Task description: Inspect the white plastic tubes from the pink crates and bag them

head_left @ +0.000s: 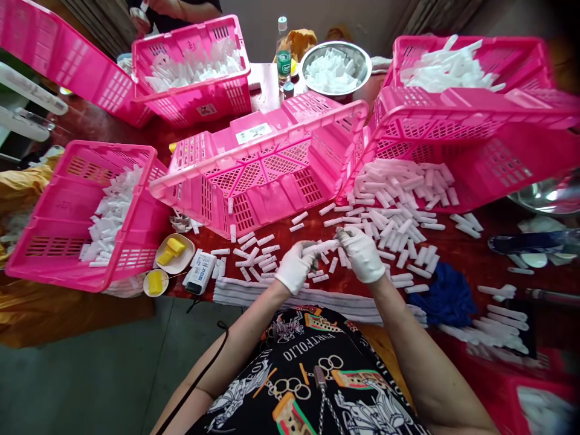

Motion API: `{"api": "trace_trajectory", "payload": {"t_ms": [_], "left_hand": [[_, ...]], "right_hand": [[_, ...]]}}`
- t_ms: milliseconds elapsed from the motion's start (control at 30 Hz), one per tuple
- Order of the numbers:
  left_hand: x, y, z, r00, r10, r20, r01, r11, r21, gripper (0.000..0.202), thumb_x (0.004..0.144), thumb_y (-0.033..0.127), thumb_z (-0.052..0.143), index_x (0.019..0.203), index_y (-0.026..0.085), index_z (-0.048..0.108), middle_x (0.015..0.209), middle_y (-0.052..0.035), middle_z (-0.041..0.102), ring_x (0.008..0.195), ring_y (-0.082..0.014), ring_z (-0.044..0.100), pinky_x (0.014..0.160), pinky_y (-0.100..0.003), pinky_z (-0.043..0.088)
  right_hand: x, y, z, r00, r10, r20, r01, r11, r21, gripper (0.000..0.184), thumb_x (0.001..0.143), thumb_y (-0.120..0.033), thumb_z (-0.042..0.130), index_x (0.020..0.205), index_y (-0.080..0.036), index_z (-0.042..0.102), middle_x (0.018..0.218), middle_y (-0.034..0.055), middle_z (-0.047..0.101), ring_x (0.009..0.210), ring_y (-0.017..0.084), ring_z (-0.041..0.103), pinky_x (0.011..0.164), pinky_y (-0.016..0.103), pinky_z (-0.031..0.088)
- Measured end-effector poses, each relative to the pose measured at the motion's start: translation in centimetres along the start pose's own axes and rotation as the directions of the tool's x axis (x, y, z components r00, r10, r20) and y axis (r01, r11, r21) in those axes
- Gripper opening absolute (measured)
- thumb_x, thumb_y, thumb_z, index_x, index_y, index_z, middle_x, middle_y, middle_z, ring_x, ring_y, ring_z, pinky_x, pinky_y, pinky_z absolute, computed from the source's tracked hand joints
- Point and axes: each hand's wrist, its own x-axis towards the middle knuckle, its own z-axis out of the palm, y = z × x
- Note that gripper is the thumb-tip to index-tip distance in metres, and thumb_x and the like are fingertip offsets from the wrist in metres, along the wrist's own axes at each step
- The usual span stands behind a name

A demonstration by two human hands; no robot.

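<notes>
A white plastic tube (324, 246) spans the gap between my two hands, close above the red table (290, 234). My left hand (295, 267), in a white glove, is closed around its left end. At the other end, the fingers of my gloved right hand (361, 254) pinch it; a small part at those fingertips is too hidden to make out. Many short white tubes (258, 257) lie loose to the left of my hands. A larger heap of tubes (393, 226) spreads beyond my right hand and spills from a tipped pink basket (457, 124).
Another tipped pink basket (272, 158) lies ahead. Pink baskets with white pieces stand left (81, 205) and far left (194, 99). A striped towel (296, 297) lines the front edge; a blue cloth (448, 296) lies right. Behind are a bottle (283, 57), metal bowl (368, 63) and another person's hand (139, 21).
</notes>
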Motion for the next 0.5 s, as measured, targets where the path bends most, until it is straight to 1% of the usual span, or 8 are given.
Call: {"api": "trace_trajectory", "payload": {"t_ms": [67, 133, 167, 200, 267, 333, 400, 500], "left_hand": [[-0.5, -0.3, 0.4, 0.993, 0.109, -0.037, -0.097, 0.965, 0.245, 0.024, 0.08, 0.027, 0.061, 0.101, 0.017, 0.06, 0.075, -0.0004, 0.062, 0.058, -0.0075, 0.051, 0.057, -0.02, 0.042], [-0.8, -0.5, 0.8, 0.978, 0.196, -0.074, -0.156, 0.918, 0.364, 0.021, 0.079, 0.029, 0.063, 0.095, 0.018, 0.063, 0.079, -0.0012, 0.063, 0.065, -0.0082, 0.053, 0.06, -0.019, 0.042], [-0.9, -0.6, 1.0, 0.977, 0.195, -0.085, -0.152, 0.919, 0.365, 0.021, 0.078, 0.031, 0.063, 0.093, 0.017, 0.063, 0.077, -0.0012, 0.062, 0.064, -0.0081, 0.053, 0.059, -0.019, 0.041], [-0.9, -0.7, 1.1, 0.984, 0.159, -0.085, -0.123, 0.937, 0.327, 0.022, 0.079, 0.034, 0.062, 0.092, 0.017, 0.063, 0.073, -0.0006, 0.061, 0.06, -0.0074, 0.051, 0.055, -0.018, 0.04], [-0.9, -0.9, 1.1, 0.997, 0.043, -0.06, -0.032, 0.983, 0.179, 0.027, 0.081, 0.039, 0.059, 0.095, 0.015, 0.06, 0.064, 0.0021, 0.054, 0.049, -0.0053, 0.043, 0.045, -0.017, 0.034], [-0.8, -1.1, 1.0, 0.999, -0.02, -0.043, 0.022, 0.999, 0.039, 0.032, 0.081, 0.041, 0.058, 0.099, 0.015, 0.057, 0.06, 0.0048, 0.049, 0.043, -0.0036, 0.036, 0.041, -0.017, 0.029], [-0.8, -1.2, 0.9, 0.998, 0.011, -0.063, -0.011, 1.0, 0.004, 0.035, 0.079, 0.042, 0.061, 0.101, 0.015, 0.057, 0.062, 0.0046, 0.051, 0.045, -0.0032, 0.038, 0.042, -0.016, 0.031], [-1.1, -0.8, 0.9, 0.989, 0.113, -0.097, -0.103, 0.989, 0.103, 0.032, 0.077, 0.038, 0.064, 0.101, 0.017, 0.06, 0.071, 0.0018, 0.058, 0.053, -0.0042, 0.046, 0.049, -0.016, 0.038]], "right_hand": [[0.0, -0.2, 0.3, 0.997, -0.021, 0.079, 0.022, 1.0, -0.015, 0.042, 0.081, -0.06, 0.051, 0.068, -0.021, 0.051, 0.061, -0.0004, 0.05, 0.056, 0.011, 0.044, 0.051, 0.024, 0.038], [-0.3, -0.4, 0.8, 0.99, -0.031, 0.138, 0.033, 0.999, -0.01, 0.042, 0.083, -0.06, 0.046, 0.072, -0.02, 0.052, 0.065, 0.0, 0.052, 0.059, 0.012, 0.046, 0.054, 0.025, 0.04], [-0.5, -0.4, 1.0, 0.988, -0.033, 0.148, 0.035, 0.999, -0.007, 0.042, 0.085, -0.06, 0.043, 0.075, -0.02, 0.053, 0.068, 0.0004, 0.053, 0.06, 0.012, 0.047, 0.055, 0.025, 0.041], [-0.9, -0.5, 1.2, 0.99, -0.031, 0.141, 0.03, 1.0, 0.009, 0.043, 0.087, -0.059, 0.039, 0.08, -0.02, 0.055, 0.069, 0.0005, 0.053, 0.061, 0.012, 0.047, 0.055, 0.025, 0.041], [-1.6, -0.6, 1.3, 0.998, 0.008, 0.068, -0.015, 0.994, 0.104, 0.046, 0.089, -0.061, 0.033, 0.091, -0.02, 0.055, 0.07, 0.0001, 0.052, 0.058, 0.012, 0.047, 0.051, 0.025, 0.039], [-2.3, -0.7, 1.1, 0.998, 0.065, -0.011, -0.062, 0.974, 0.216, 0.046, 0.088, -0.063, 0.035, 0.093, -0.02, 0.052, 0.068, -0.0012, 0.051, 0.052, 0.01, 0.043, 0.046, 0.024, 0.036], [-2.8, -1.0, 0.8, 0.996, 0.083, -0.035, -0.071, 0.965, 0.254, 0.043, 0.084, -0.063, 0.043, 0.084, -0.02, 0.049, 0.064, -0.0025, 0.049, 0.049, 0.009, 0.041, 0.045, 0.024, 0.035], [-2.9, -1.4, 0.4, 0.996, 0.063, -0.066, -0.049, 0.979, 0.199, 0.04, 0.08, -0.06, 0.052, 0.075, -0.02, 0.048, 0.061, -0.0035, 0.047, 0.049, 0.009, 0.041, 0.048, 0.024, 0.037]]}}
